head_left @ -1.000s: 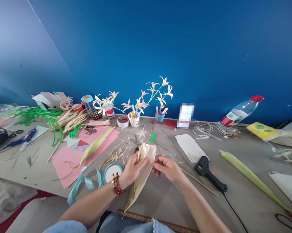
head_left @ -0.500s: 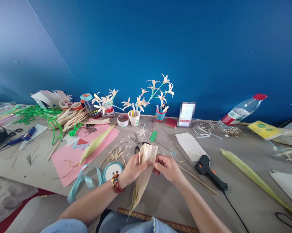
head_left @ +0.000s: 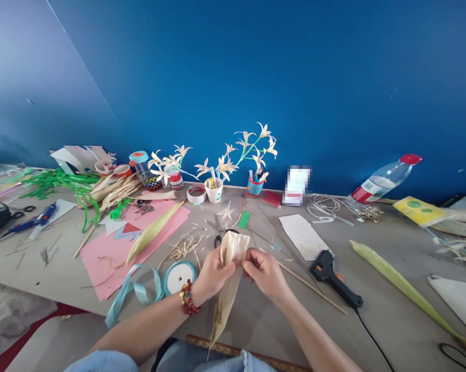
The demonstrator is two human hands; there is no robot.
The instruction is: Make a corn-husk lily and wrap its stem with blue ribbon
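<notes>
Corn husk point(head_left: 229, 289), pinched by both nearly closed hands point(head_left: 236, 273)

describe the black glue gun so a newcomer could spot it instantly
On the grey table, look right of the right hand. The glue gun lies there, between a wooden stick and a long green husk. Its body is black; the other glue gun, far left, is blue.

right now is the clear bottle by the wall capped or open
Capped: a red cap sits over the mouth of the clear bottle.
</notes>
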